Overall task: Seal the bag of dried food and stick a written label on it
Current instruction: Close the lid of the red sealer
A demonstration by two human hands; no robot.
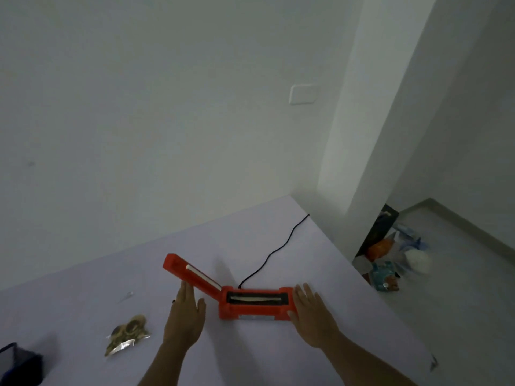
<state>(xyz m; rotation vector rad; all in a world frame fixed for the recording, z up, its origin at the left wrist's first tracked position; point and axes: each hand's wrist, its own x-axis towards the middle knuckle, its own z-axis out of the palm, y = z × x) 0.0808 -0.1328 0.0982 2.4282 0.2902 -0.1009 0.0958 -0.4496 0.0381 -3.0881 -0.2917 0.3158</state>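
orange sealer (252, 303), black cord (274, 253), lilac table (250, 358)

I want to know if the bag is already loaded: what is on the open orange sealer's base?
Only a pale sealing strip shows on the sealer base. The bag lies apart on the table, left of the left hand. The right hand covers the sealer's right end.

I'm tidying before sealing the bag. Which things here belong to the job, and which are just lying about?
For the job: orange sealer, lid raised; its black cord; bag of dried food.

Lying about: dark box at the table's left edge; clutter on the floor; wall switch.
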